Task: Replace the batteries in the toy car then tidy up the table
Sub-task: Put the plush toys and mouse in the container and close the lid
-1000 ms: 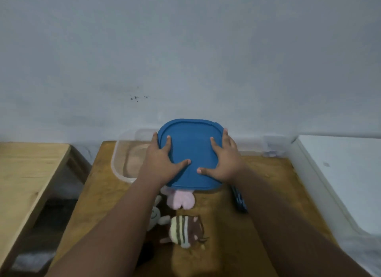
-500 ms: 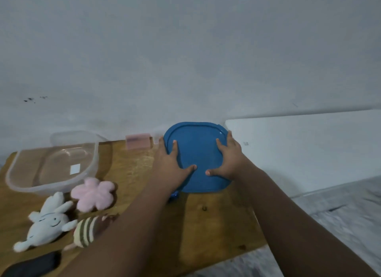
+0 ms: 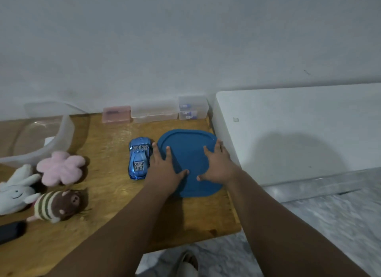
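Note:
A blue container lid [image 3: 188, 153] lies flat on the right end of the wooden table [image 3: 107, 204]. My left hand [image 3: 162, 169] holds its left edge and my right hand [image 3: 218, 165] its right edge, fingers spread on top. A shiny blue toy car [image 3: 139, 158] stands just left of the lid, touching my left hand. A clear plastic tub [image 3: 37, 136] without a lid sits at the far left. Against the wall stand a small clear box with batteries [image 3: 192, 108], a clear flat box [image 3: 154, 112] and a pink box [image 3: 116, 114].
Three soft toys lie at the left: a pink flower [image 3: 61, 167], a white bunny [image 3: 15, 191] and a striped brown one [image 3: 57, 205]. A black object [image 3: 10, 231] lies at the left edge. A white surface [image 3: 299, 132] adjoins the table on the right.
Both hands have carried the blue lid from the tub rightwards and lowered it onto the table's right end. The view has swung right, and the toy car and wall boxes now show.

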